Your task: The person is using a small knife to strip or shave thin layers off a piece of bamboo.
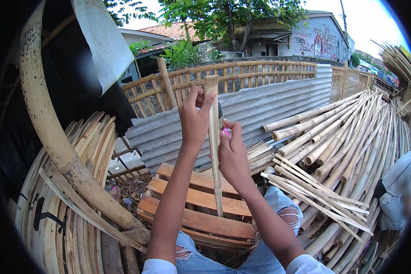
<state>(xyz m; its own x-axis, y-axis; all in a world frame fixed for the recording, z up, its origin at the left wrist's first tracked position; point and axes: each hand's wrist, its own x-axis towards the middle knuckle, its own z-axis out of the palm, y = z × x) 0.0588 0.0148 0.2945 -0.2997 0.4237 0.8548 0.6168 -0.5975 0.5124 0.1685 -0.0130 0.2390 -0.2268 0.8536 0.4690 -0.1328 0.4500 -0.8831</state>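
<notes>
My left hand (194, 118) grips the upper part of a long split bamboo strip (215, 160) that stands upright, its lower end resting on a wooden slat pallet (201, 201). My right hand (233, 155) is closed on a knife with a pink handle (224, 131), whose blade sits against the right edge of the strip just below my left hand. Both forearms rise from the lower edge, over my knees in torn jeans (278, 208).
A pile of thin split strips (315, 192) lies right of my knee, with many long bamboo poles (351, 137) behind. Corrugated metal sheet (269, 105) and a bamboo fence (242, 75) stand ahead. Curved bamboo slats (77, 192) stack at left. Another person (399, 192) crouches at right.
</notes>
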